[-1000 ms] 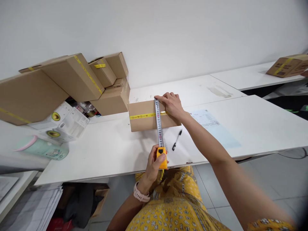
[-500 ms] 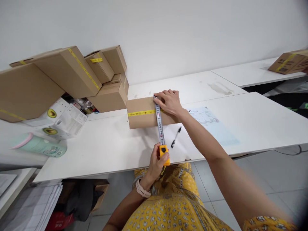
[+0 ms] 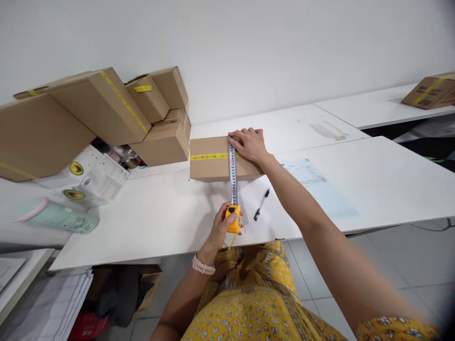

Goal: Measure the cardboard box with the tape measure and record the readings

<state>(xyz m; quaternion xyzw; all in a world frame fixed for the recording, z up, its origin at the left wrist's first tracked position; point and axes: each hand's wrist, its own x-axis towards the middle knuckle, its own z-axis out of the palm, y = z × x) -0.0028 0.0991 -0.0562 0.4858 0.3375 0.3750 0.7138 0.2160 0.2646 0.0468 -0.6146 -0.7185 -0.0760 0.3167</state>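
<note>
1. Cardboard box [image 3: 209, 169], seen in the head view, lies near the middle on the white table [image 3: 142, 232], its long side running from 9 to 3 o'clock. Yellow printed tape [image 3: 206, 157] runs lengthwise along its top.
2. From the box's far edge at 12 o'clock, the metal blade [image 3: 233, 176] of a tape measure [image 3: 233, 226] crosses the top and passes the near edge, reaching the yellow casing at 6 o'clock.
3. The left hand [image 3: 217, 229], with a pale pink watch band [image 3: 204, 266] at its wrist, has its fingers closed around that casing, thumb on the face.
4. The right hand [image 3: 251, 144] sits at about 1 o'clock on the box, fingers bent, thumb and forefinger pressing the blade's end at the far edge.
5. Seen from the box, a spiral-bound notebook [image 3: 249, 194] lies at 5 o'clock, its wire edge just beside the blade. A black-and-clear pen [image 3: 262, 204] rests between 4 and 5 o'clock, and a pale blue printed sheet [image 3: 322, 189] lies between 3 and 4, beyond the right forearm.
6. Stacked cartons [image 3: 103, 109] stand at about 10 o'clock, a white avocado-printed package [image 3: 110, 177] at 9, and a mint-green tumbler [image 3: 67, 218] with a pink rim between 8 and 9. Another taped carton [image 3: 430, 92] sits well apart, between 2 and 3.
</note>
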